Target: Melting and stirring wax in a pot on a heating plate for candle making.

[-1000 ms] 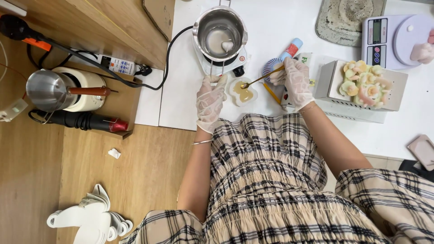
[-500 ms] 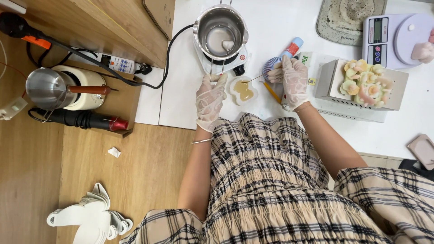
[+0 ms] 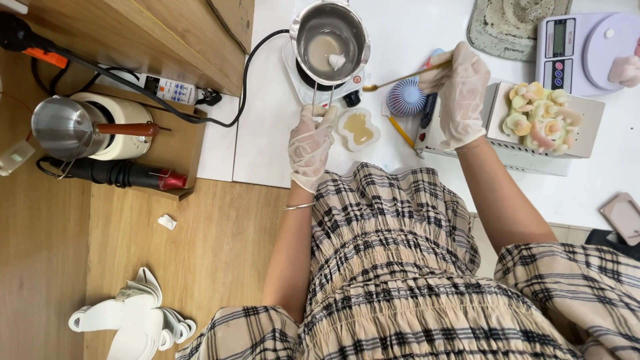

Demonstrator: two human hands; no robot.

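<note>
Both hands wear thin, see-through disposable gloves that wrinkle over the fingers and end at the wrists. The left hand (image 3: 311,145) has a slim silver bangle (image 3: 298,207) just below its glove cuff. The right hand (image 3: 460,93) has a fine thin bracelet (image 3: 471,145) at its glove's edge. Both forearms are bare below the gloves. The person wears a beige dress (image 3: 400,267) with a dark plaid check, gathered in tight shirred rows across the front, with loose puffed short sleeves in the same fabric on either side of it.

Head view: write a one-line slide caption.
Gloved left hand steadies a small mould while the gloved right hand lifts a thin stick beside a metal melting pot.
</note>
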